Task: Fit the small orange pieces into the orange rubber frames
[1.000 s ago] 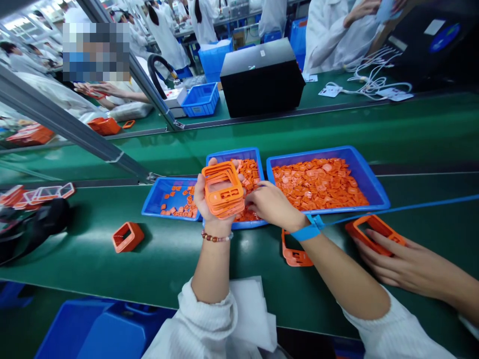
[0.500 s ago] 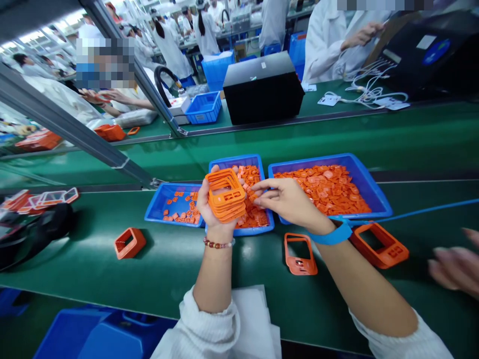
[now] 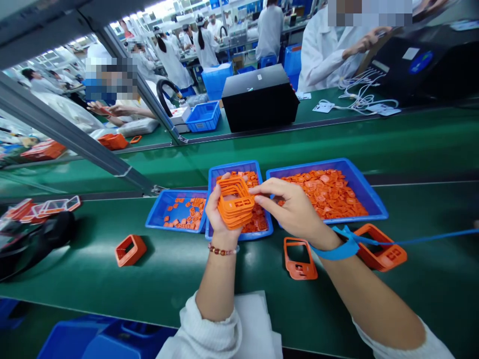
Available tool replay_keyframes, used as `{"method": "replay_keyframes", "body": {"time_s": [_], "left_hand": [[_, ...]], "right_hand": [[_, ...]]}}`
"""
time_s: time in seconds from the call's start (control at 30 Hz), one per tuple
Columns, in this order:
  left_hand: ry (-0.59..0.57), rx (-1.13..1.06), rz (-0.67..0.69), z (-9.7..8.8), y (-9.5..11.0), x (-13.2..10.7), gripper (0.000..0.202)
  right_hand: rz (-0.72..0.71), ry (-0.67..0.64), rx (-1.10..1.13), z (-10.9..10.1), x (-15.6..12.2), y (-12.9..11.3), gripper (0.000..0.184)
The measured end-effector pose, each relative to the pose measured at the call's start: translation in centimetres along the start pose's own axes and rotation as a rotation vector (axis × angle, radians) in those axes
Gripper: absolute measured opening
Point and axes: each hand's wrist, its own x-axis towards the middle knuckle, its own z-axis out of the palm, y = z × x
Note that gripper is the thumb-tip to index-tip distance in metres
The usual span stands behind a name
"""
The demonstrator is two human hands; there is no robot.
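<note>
Green conveyor belt [image 3: 175,279], three blue trays [image 3: 322,164] heaped with orange parts [image 3: 322,194]

Green conveyor belt [image 3: 168,271], clock positions taken from its centre: three blue plastic trays [image 3: 234,165] stand side by side from 10 to 2 o'clock, the largest at 2 o'clock. Single orange rubber frames [image 3: 129,250] lie at 9, 4 and 3 o'clock; a black object [image 3: 33,239] lies at far 9 o'clock.
</note>
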Motion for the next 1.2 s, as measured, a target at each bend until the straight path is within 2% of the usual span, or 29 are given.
{"method": "replay_keyframes", "body": {"time_s": [0.1, 0.23, 0.37, 0.57, 0.73, 0.9, 1.03, 1.17, 1.2], "left_hand": [[-0.001, -0.009, -0.033, 0.3, -0.6, -0.1, 0.031], [-0.027, 0.015, -0.047, 0.5, -1.0, -0.3, 0.035], [-0.053, 0.066, -0.068, 0.5, -1.2, -0.5, 0.041], [-0.001, 0.042, -0.051, 0.4, -1.2, -0.5, 0.035], [-0.055, 0.002, -0.108, 0.2, -1.3, -0.5, 0.043], [-0.051, -0.051, -0.110, 0.1, -1.5, -0.3, 0.044], [-0.043, -0.061, -0.121, 0.3, -1.4, -0.3, 0.042], [-0.031, -0.015, -0.058, 0.4, -1.3, -0.7, 0.038], [-0.038, 0.008, -0.034, 0.4, -1.3, -0.8, 0.038]], "right_hand": [[-0.072, 0.104, 0.003, 0.6, -0.3, -0.4, 0.008], [-0.231, 0.156, 0.103, 1.6, -0.5, -0.3, 0.012], [-0.248, 0.118, 0.095, 2.0, -0.4, 0.1, 0.012], [-0.359, 0.028, -0.034, 1.6, -0.2, 0.8, 0.012], [-0.458, 0.040, -0.091, 1.9, -0.2, 1.4, 0.012], [-0.462, 0.099, -0.119, 2.5, -0.3, 1.7, 0.004], [-0.449, 0.097, -0.144, 2.6, -0.3, 1.4, 0.007], [-0.411, 0.059, -0.093, 2.3, -0.3, 0.7, 0.003], [-0.407, 0.052, -0.085, 2.1, -0.3, 0.5, 0.009]]}}
